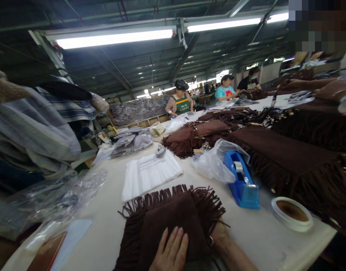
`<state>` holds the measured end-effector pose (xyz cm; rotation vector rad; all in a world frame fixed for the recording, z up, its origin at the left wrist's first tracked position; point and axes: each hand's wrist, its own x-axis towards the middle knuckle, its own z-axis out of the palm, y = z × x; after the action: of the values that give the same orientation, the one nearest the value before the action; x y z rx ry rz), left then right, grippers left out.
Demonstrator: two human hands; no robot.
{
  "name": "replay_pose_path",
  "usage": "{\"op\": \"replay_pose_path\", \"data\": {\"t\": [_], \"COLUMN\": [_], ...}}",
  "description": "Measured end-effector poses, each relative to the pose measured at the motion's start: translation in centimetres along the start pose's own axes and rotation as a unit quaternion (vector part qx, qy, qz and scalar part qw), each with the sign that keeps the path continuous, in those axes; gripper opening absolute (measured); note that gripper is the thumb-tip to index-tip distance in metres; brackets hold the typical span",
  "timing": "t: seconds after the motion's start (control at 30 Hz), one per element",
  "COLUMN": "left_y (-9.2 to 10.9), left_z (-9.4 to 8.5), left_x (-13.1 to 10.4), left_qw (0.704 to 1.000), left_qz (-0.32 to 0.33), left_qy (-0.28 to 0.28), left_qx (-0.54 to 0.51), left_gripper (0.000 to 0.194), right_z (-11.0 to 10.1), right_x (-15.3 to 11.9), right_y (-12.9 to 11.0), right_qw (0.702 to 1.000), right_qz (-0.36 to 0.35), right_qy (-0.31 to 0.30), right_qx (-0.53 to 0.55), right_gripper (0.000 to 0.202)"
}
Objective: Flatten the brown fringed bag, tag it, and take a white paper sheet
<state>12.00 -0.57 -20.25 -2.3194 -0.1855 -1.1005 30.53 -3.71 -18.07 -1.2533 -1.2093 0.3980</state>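
"Head view: what is the surface?"

"A pale table (105,222), with its near right corner in sight. The bag (170,214), brown and fringed, lies on it at the near edge of the view."

"And the hands?"

"The left hand (171,250) lies flat on the bag, fingers extended and slightly apart. The right hand (219,233) is at the bag's right side, its fingers hidden by fringe; I cannot tell how wide or narrow it is, or whether it grips."

"The room?"

"A big hall under a dark roof (105,67), with lit tubes (116,38) overhead. Grey cloth (34,128) hangs at the left, and plastic (62,195) lies below it."

"Count for me."

"One blue tape dispenser (241,180), one tape roll (291,226) just to its right, one white cloth (150,173) beyond the bag. Three tubes show, the third cut off."

"More bags?"

"Yes, other brown bags (286,150) along the right and middle; they overlap too much to count."

"People?"

"Three stand out farther along: one in a green apron (182,105), one in a red apron (228,91), one in a dark top (243,83). Small, blurred figures are behind. At the right edge, someone's arm (308,84) reaches over the bags."
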Motion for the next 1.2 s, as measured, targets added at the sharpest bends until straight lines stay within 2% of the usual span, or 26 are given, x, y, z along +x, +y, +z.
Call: {"op": "replay_pose_path", "data": {"t": [0.1,0.2,0.27,0.37,0.43,0.53,0.63,0.73,0.8,0.9,0.93,1.0,1.03,1.07,1.1,1.13,1.17,1.2], "left_y": [0.4,0.8,1.2,2.1,2.9,4.5,6.1,6.8,6.4,4.4,3.3,0.4,-1.3,-3.0,-4.8,-6.5,-8.1,-9.4], "left_z": [0.1,0.2,0.3,0.5,0.7,1.3,2.3,2.6,1.5,-1.8,-3.2,-6.0,-7.2,-8.3,-9.2,-9.9,-10.4,-10.8], "left_x": [-0.3,-0.5,-0.4,0.2,0.9,1.5,1.6,2.0,2.7,3.9,4.1,3.9,3.4,2.8,2.0,1.2,0.3,-0.5], "left_qw": [0.999,0.996,0.996,1.0,1.0,0.997,0.985,0.982,0.986,0.992,0.994,0.993,0.983,0.96,0.914,0.843,0.752,0.663], "left_qz": [0.029,0.056,0.057,0.001,-0.017,-0.055,-0.133,-0.152,-0.133,-0.089,-0.082,-0.113,-0.17,-0.265,-0.388,-0.521,-0.639,-0.724], "left_qy": [-0.037,-0.059,-0.062,-0.001,0.022,0.051,0.109,0.109,0.104,0.087,0.06,-0.032,-0.06,-0.079,-0.1,-0.113,-0.125,-0.137], "left_qx": [0.017,0.019,0.013,0.008,0.013,0.023,0.028,0.021,0.001,-0.028,-0.032,-0.032,-0.034,-0.037,-0.054,-0.078,-0.105,-0.135], "left_gripper": [0.033,0.031,0.029,0.033,0.035,0.034,0.032,0.032,0.034,0.03,0.026,0.02,0.02,0.021,0.022,0.022,0.024,0.025], "right_z": [0.3,1.8,3.1,4.2,4.3,3.9,3.3,2.8,2.7,3.0,3.2,3.3,3.1,2.7,2.1,1.2,0.2,-1.0], "right_x": [0.2,0.3,0.2,-0.1,-0.3,-0.7,-0.9,-1.0,-1.1,-1.4,-1.6,-1.8,-1.9,-1.7,-1.5,-1.0,-0.4,0.4], "right_y": [1.1,1.8,1.9,1.2,0.5,-0.5,-1.3,-1.3,-0.9,-0.3,-0.3,-0.7,-1.1,-1.6,-2.0,-2.4,-2.6,-2.5], "right_qw": [0.999,0.996,0.988,0.95,0.924,0.911,0.909,0.899,0.893,0.889,0.89,0.895,0.901,0.908,0.921,0.938,0.958,0.973], "right_qz": [0.03,0.046,0.036,-0.012,-0.046,-0.08,-0.099,-0.112,-0.124,-0.152,-0.16,-0.167,-0.165,-0.156,-0.136,-0.102,-0.05,0.021], "right_qy": [-0.003,-0.008,-0.016,-0.061,-0.097,-0.143,-0.19,-0.218,-0.217,-0.191,-0.185,-0.197,-0.216,-0.235,-0.243,-0.234,-0.205,-0.163], "right_qx": [-0.029,-0.076,-0.148,-0.305,-0.368,-0.378,-0.358,-0.362,-0.375,-0.387,-0.385,-0.363,-0.34,-0.309,-0.273,-0.233,-0.196,-0.162], "right_gripper": [0.051,0.052,0.055,0.054,0.053,0.05,0.047,0.045,0.044,0.043,0.042,0.042,0.042,0.042,0.042,0.042,0.043,0.044]}}
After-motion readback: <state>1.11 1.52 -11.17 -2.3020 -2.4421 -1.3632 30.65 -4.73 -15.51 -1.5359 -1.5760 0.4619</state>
